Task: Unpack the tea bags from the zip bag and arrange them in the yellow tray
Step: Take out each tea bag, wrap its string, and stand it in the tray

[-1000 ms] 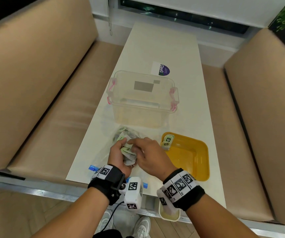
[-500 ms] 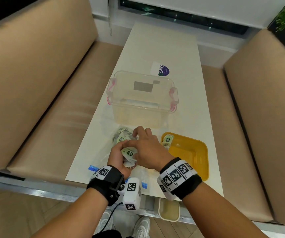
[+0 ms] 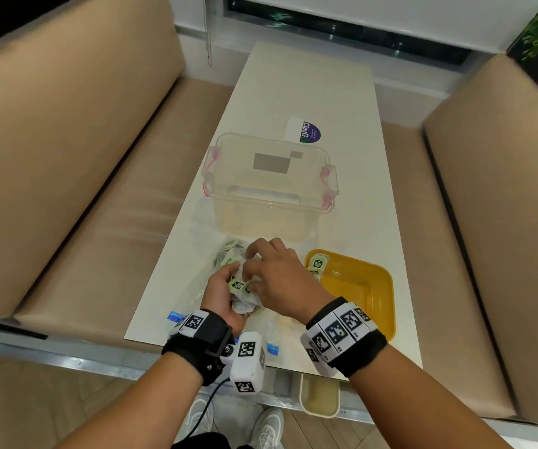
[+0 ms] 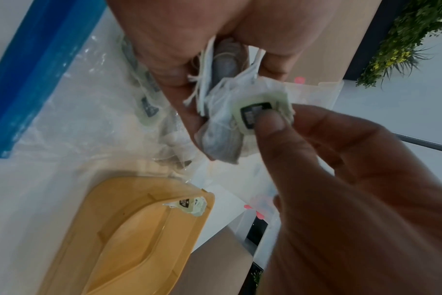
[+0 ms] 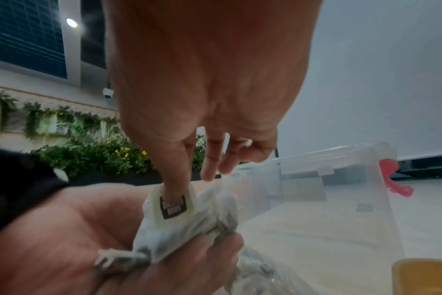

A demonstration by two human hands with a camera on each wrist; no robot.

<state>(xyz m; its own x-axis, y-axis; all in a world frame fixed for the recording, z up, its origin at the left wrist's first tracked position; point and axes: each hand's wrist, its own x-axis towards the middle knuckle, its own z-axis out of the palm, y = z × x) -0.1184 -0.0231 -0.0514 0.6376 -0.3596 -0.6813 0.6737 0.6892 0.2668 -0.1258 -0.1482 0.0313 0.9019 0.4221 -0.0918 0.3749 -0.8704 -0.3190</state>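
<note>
Item: clump of tea bags (image 3: 243, 298), cradled in the clenched left hand (image 3: 220, 294) at table's 6 o'clock, over the zip bag (image 3: 229, 257). Right hand (image 3: 274, 278) pinches one paper tag (image 4: 259, 114). Yellow tray (image 3: 371, 286), at 4 o'clock, holds a couple of bags. Risk: strings look tangled; pulling may tear the tag off or drag several bags out.
</note>
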